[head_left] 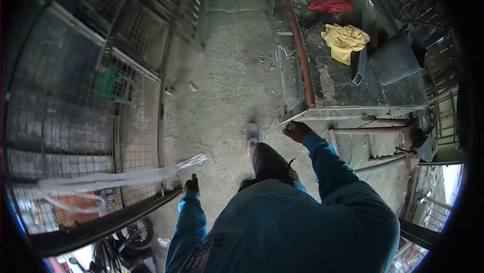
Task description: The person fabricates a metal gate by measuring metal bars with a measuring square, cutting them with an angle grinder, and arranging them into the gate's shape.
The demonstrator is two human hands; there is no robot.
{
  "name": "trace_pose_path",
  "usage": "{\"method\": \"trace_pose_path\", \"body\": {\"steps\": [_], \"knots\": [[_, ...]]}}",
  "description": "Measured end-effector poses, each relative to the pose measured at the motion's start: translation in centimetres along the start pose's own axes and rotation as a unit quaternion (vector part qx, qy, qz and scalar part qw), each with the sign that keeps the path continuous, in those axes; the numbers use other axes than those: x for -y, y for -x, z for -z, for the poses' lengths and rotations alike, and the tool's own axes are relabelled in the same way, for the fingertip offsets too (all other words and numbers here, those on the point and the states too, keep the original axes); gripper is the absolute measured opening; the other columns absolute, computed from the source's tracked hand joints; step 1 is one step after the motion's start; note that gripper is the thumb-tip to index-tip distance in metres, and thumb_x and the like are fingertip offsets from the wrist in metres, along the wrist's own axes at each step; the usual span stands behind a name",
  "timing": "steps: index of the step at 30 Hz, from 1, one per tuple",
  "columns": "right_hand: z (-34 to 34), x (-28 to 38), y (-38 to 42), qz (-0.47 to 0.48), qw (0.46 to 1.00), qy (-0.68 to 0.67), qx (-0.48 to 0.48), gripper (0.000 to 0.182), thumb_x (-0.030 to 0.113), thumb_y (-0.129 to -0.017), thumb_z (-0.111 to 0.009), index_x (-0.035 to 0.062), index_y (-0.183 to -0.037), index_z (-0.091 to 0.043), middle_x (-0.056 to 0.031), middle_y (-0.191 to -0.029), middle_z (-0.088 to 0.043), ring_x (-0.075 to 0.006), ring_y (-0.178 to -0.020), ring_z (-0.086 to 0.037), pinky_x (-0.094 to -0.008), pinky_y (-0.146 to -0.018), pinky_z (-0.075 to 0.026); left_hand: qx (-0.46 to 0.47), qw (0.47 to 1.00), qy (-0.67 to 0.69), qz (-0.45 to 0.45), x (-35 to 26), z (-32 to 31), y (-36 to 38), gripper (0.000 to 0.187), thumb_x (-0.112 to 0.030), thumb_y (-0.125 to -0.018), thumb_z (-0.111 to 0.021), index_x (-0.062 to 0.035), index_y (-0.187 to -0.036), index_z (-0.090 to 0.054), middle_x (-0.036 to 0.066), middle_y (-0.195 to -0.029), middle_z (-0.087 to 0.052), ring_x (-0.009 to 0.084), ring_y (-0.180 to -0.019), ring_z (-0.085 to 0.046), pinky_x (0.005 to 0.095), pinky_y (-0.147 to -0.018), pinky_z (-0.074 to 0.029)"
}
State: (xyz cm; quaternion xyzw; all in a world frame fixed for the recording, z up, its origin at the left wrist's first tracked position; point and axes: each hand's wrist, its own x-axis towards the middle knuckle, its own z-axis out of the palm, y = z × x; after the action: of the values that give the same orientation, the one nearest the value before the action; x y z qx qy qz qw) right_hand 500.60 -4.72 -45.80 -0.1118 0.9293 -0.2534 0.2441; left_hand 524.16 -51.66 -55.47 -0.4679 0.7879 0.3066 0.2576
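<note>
My left hand (191, 185) hangs low on the left, its fingers curled, with a small dark tip poking up from it. Close by are the end of a clear plastic strip (191, 162) and the dark metal bar of the gate frame (116, 222). On the other side my right hand (297, 132) is closed in a loose fist, just below the near corner of a metal workbench (327, 89). The inside of that fist is hidden. Between the hands, one foot in a grey shoe (253, 132) is forward on the concrete floor (227, 71).
A yellow cloth (345, 41), a red cloth (331, 5), a square metal tube (358, 74) and a grey box-like piece (401, 57) lie on the bench. Wire mesh panels (75, 122) line the left, with a green plastic stool (115, 84). Debris (193, 86) dots the floor.
</note>
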Motion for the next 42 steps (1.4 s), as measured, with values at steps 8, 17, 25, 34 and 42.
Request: {"method": "trace_pose_path", "body": {"steps": [8, 17, 25, 34, 42], "knots": [[8.2, 6.4, -27.6, -0.031, 0.997, -0.074, -0.021, 0.047, 0.05, -0.084, -0.054, 0.0052, -0.096, -0.06, -0.0183, -0.095, -0.065, -0.0359, -0.091, -0.062, -0.0422, -0.081, -0.048, -0.041, 0.993, 0.041, 0.099, -19.8, 14.0, -14.2, 0.067, -0.066, -0.085, -0.041, -0.0017, -0.073, -0.054, 0.014, -0.047, -0.05, 0.0295, -0.035, -0.05, 0.0404, -0.034, -0.04], [27.9, 15.0, -50.7, 0.062, 0.986, -0.149, -0.033, 0.049, 0.048, -0.083, -0.055, 0.0053, -0.108, -0.056, -0.0205, -0.096, -0.065, -0.0386, -0.092, -0.061, -0.0439, -0.082, -0.048, 0.032, 0.916, -0.363, -0.168, -36.9, 18.6, -33.2, 0.086, -0.039, -0.072, -0.066, -0.0097, -0.132, -0.012, 0.024, -0.077, -0.061, 0.0386, -0.071, -0.061, 0.0487, -0.063, -0.047], [18.2, -11.2, -68.8, -0.298, 0.94, 0.096, 0.133, 0.066, 0.062, -0.082, -0.047, 0.0056, -0.112, -0.063, -0.0181, -0.114, -0.062, -0.0335, -0.104, -0.059, -0.0402, -0.092, -0.044, 0.019, 0.955, -0.261, -0.139, -63.3, 22.2, -53.2, 0.09, -0.074, -0.084, -0.02, 0.004, -0.098, -0.064, 0.025, -0.086, -0.066, 0.0377, -0.081, -0.065, 0.0441, -0.078, -0.049], [32.3, -8.3, -79.6, -0.485, 0.865, -0.123, 0.035, 0.056, 0.052, -0.079, -0.05, 0.0016, -0.096, -0.068, -0.0219, -0.104, -0.064, -0.0356, -0.101, -0.06, -0.0432, -0.09, -0.045, 0.036, 0.978, -0.119, -0.167, -107.9, 35.4, -65.1, 0.071, -0.063, -0.088, -0.035, 0.0033, -0.075, -0.056, 0.017, -0.053, -0.055, 0.0301, -0.042, -0.057, 0.0425, -0.043, -0.048], [47.8, -9.6, -107.3, -0.413, 0.904, -0.066, 0.092, 0.059, 0.058, -0.081, -0.045, 0.0088, -0.106, -0.066, -0.0175, -0.114, -0.061, -0.0353, -0.109, -0.055, -0.0424, -0.094, -0.042, 0.058, 0.712, -0.632, -0.299, -127.7, 36.2, -81.4, 0.109, -0.038, -0.067, -0.074, -0.0166, -0.148, -0.004, 0.021, -0.115, -0.06, 0.035, -0.098, -0.062, 0.0476, -0.083, -0.048]]}}
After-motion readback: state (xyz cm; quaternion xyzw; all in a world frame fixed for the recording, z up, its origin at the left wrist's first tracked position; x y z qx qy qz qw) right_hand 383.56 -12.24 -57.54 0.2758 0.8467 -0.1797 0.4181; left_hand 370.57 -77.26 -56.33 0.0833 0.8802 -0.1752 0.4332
